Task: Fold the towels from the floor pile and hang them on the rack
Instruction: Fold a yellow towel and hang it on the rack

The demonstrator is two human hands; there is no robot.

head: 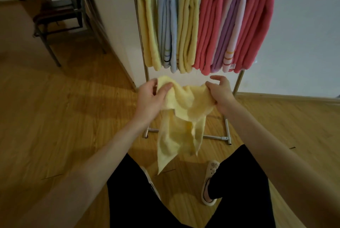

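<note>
A pale yellow towel hangs loose and crumpled in front of me, above my legs. My left hand grips its upper left edge, and my right hand pinches its upper right edge. Just beyond stands the metal rack, with several folded towels draped over its top: a yellow towel, a light blue towel, another yellow towel, a pink towel, a lilac towel and a second pink towel. No floor pile is in view.
The rack's feet rest on the wooden floor, close to my shoes. A white wall stands behind the rack. A dark metal chair is at the back left.
</note>
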